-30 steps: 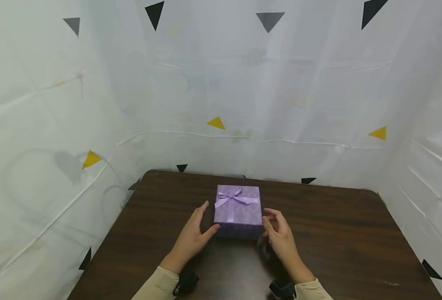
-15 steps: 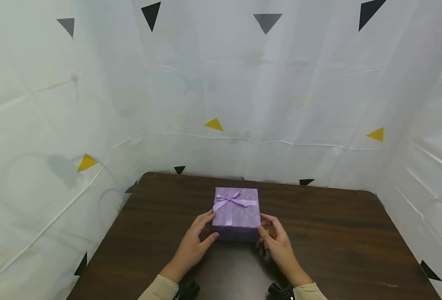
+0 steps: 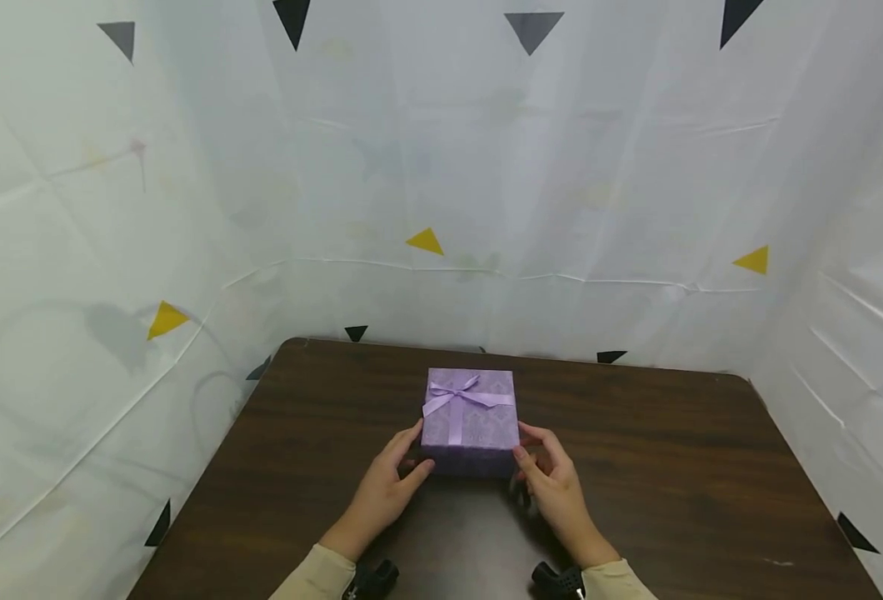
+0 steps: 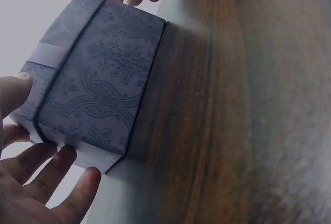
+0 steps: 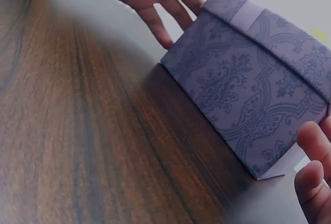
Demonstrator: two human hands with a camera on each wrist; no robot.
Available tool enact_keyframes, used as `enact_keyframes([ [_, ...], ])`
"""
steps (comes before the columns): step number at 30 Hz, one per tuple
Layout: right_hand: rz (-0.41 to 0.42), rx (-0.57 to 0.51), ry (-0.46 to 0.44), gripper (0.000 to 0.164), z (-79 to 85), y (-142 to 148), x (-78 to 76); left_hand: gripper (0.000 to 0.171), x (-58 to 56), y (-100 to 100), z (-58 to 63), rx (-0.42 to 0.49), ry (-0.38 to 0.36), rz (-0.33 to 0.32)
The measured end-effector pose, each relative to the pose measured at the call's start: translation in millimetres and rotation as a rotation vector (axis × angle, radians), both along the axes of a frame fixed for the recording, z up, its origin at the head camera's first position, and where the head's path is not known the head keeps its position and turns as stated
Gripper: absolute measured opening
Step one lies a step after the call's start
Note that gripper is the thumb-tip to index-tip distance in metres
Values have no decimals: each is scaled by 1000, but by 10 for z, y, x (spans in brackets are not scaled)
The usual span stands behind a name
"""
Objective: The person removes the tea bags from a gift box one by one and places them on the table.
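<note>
A purple patterned gift box [image 3: 471,429] with a lilac ribbon and bow on its lid sits on the table. Its lid is on; the lid's lower edge shows as a dark line around the sides. My left hand [image 3: 383,492] holds the box's left side, thumb [image 4: 15,92] at the lid's near corner and fingers spread along the side wall. On the other side, my right hand [image 3: 559,492] grips the lid's near right corner between thumb and forefinger. The remaining right fingers [image 5: 310,177] are bent low beside the wall.
A dark brown wooden table [image 3: 681,483] carries the box. White sheeting [image 3: 591,183] with black, grey and yellow triangles hangs behind it and at both sides. A black wrist device [image 3: 372,579] is on my left wrist, with a similar device [image 3: 559,579] on the right.
My left hand has closed in from beside the box until its fingers meet the left side. The right hand has settled at the right corner. The box stays on the table with its lid on.
</note>
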State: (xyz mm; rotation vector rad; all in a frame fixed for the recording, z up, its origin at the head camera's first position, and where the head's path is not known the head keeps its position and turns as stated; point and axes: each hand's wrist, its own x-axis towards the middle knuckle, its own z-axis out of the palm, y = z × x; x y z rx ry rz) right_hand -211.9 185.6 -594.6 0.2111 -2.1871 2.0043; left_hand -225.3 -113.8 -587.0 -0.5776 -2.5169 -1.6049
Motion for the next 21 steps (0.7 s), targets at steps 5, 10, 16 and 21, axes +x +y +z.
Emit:
enact_keyframes([
  [5,8,-1,-4,40,-7,15,-6,70,-7,-6,-22,0,-4,-25],
  [10,-14,-19,-13,38,-9,12,-7,76,5,-13,-17,18,-78,-62],
  [16,-21,-20,18,39,9,6,9,66,14,-6,-22,58,-85,-51],
  [21,-17,-6,70,39,15,5,0,51,-8,3,-40,78,-48,51],
])
